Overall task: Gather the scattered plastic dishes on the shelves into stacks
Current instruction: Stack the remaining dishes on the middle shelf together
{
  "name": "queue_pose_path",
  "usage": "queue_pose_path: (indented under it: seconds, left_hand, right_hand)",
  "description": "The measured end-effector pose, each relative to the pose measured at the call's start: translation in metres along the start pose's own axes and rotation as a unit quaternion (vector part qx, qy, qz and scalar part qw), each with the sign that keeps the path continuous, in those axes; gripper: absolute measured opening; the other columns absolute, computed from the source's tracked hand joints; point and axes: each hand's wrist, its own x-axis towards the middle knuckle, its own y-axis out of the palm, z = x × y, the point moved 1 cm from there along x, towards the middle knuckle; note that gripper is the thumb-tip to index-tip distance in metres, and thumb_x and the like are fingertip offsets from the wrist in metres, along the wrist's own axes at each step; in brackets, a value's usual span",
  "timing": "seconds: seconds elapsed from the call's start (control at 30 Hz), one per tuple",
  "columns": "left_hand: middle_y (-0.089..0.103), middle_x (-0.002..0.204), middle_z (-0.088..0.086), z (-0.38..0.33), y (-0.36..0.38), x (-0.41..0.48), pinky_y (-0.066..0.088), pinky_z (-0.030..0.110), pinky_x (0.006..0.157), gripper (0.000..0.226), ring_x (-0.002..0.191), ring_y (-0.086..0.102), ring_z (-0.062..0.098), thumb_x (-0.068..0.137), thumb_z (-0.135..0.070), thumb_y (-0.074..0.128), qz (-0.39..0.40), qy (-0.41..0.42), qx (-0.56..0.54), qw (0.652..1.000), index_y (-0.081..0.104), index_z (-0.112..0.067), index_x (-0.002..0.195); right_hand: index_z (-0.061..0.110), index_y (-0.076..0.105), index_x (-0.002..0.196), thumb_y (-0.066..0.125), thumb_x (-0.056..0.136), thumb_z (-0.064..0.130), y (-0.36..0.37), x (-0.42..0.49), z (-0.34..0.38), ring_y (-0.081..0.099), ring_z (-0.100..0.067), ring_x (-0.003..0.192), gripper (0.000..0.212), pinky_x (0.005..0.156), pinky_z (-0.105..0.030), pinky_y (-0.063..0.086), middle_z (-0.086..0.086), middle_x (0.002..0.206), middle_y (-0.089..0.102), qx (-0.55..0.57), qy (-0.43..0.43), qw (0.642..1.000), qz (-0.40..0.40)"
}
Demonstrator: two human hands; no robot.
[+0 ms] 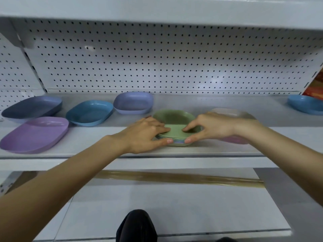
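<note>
A stack of several small plastic dishes [176, 132], green on top, stands near the front of the white shelf [104, 151]. My left hand [145, 135] grips its left side, thumb on the front edge and fingers over the top dish. My right hand [209, 127] grips its right side the same way. Behind the stack lies a single green dish [174, 117]. Loose dishes lie to the left: a purple one [35, 134], a dark blue one [33, 107], a blue one [90, 112] and a lavender one [133, 103].
A beige dish [232, 112] and a pink dish [234, 139] sit partly hidden behind my right wrist. Another blue dish [305, 103] lies at the far right. A pegboard wall [157, 63] backs the shelf; an upper shelf [157, 9] hangs overhead. A lower shelf [174, 203] juts out below.
</note>
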Motion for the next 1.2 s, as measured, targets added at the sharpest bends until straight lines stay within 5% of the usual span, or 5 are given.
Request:
queue_pose_path:
  seconds: [0.3,0.43,0.8,1.0,1.2]
  left_hand:
    - [0.045,0.141,0.001,0.001,0.004,-0.003,0.015,0.026,0.112,0.073,0.131,0.035,0.015,0.086,-0.068,0.018,-0.01,0.019,0.001,1.0,0.038,-0.023,0.14]
    - [0.026,0.153,-0.009,0.029,-0.029,-0.016,0.018,0.026,0.113,0.062,0.14,0.025,0.011,0.091,-0.058,0.032,-0.02,-0.067,-0.137,0.988,0.021,-0.033,0.146]
    - [0.066,0.096,-0.008,0.148,-0.046,-0.109,0.042,0.026,0.086,0.03,0.098,0.058,0.017,0.086,-0.053,0.056,0.019,-0.245,-0.162,0.956,0.07,-0.026,0.09]
    - [0.066,0.108,-0.012,0.165,-0.041,-0.113,0.031,-0.001,0.077,0.025,0.091,0.054,0.002,0.086,-0.03,0.064,0.021,-0.211,-0.149,0.966,0.07,-0.019,0.109]
    - [0.061,0.098,-0.006,0.178,-0.037,-0.112,0.039,0.022,0.089,0.019,0.099,0.052,0.015,0.086,-0.021,0.064,0.011,-0.227,-0.121,0.966,0.072,-0.016,0.102]
  right_hand:
    - [0.018,0.064,0.118,0.062,0.08,0.052,-0.014,0.017,0.003,0.058,-0.016,0.113,0.051,0.102,-0.033,0.041,0.004,0.122,0.064,0.0,-0.004,0.996,0.086]
    - [0.02,0.066,0.113,0.06,0.083,0.047,-0.031,0.034,0.015,0.063,-0.012,0.103,0.041,0.098,-0.033,0.046,0.004,0.111,0.069,0.06,-0.005,0.998,-0.009]
    - [0.015,0.067,0.113,0.061,0.088,0.027,-0.025,0.12,0.078,0.06,-0.01,0.1,0.028,0.092,-0.021,0.043,0.003,0.116,0.067,0.105,-0.052,0.99,-0.084]
    - [0.005,0.071,0.097,0.063,0.086,0.018,-0.012,0.167,0.077,0.063,-0.022,0.097,0.019,0.086,-0.028,0.045,-0.005,0.104,0.071,0.111,-0.039,0.987,-0.112]
    - [0.014,0.073,0.082,0.068,0.082,0.023,-0.006,0.182,0.08,0.06,-0.014,0.077,0.01,0.078,-0.03,0.048,0.003,0.081,0.069,0.067,-0.026,0.991,-0.109]
